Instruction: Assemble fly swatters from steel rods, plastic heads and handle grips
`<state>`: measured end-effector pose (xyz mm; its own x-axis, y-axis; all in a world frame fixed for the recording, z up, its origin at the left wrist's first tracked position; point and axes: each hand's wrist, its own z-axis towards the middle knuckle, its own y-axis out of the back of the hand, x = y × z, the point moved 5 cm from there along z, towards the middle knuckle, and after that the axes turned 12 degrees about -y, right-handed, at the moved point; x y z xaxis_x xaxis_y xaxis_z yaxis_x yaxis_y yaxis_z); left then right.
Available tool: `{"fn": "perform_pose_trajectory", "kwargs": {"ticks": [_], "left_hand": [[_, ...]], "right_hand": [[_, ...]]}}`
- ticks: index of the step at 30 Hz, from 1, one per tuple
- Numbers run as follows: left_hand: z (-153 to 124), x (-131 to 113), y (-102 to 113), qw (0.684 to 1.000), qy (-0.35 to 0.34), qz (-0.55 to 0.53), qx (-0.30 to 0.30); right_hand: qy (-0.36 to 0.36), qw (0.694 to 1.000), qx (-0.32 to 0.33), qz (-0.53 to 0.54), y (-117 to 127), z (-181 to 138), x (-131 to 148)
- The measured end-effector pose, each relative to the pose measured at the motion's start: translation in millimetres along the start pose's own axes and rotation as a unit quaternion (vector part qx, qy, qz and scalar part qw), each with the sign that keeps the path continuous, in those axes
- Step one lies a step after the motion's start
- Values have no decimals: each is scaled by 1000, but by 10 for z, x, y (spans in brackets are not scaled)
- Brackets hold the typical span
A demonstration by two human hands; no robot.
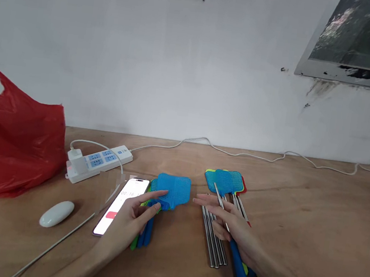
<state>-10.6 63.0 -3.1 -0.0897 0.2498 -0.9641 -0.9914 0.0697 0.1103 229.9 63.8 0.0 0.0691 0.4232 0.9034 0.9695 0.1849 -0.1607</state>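
My left hand [133,220] lies over a small pile of plastic swatter parts [149,229], its fingers curled round a blue mesh swatter head [173,190]. My right hand [227,228] grips a swatter with a thin metal rod [220,201] and a blue handle [242,273]; its index finger points left. That swatter's blue head [228,182] rests on a stack of coloured heads. Several bare metal rods [213,244] lie on the wooden table [296,226] just under the right hand.
A phone [117,213] with a lit timer screen lies left of my left hand. Further left are a white mouse-like object [57,213], a white power strip [98,162] with cables, and a red plastic bag [7,138]. A white wall stands behind.
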Motion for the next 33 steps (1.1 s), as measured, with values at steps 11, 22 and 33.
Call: {"fn": "perform_pose_trajectory", "kwargs": {"ticks": [11,22,33], "left_hand": [[-19,-167,-25,932,-200,299,33],[-44,-142,-73,825,-251,501,75],[-90,-157,-188,810,-313,467,168]], "right_hand": [[23,999,-3,24,-20,-38,36],[19,997,55,41,-75,-50,14],[-5,982,93,166,-49,52,-48]]}}
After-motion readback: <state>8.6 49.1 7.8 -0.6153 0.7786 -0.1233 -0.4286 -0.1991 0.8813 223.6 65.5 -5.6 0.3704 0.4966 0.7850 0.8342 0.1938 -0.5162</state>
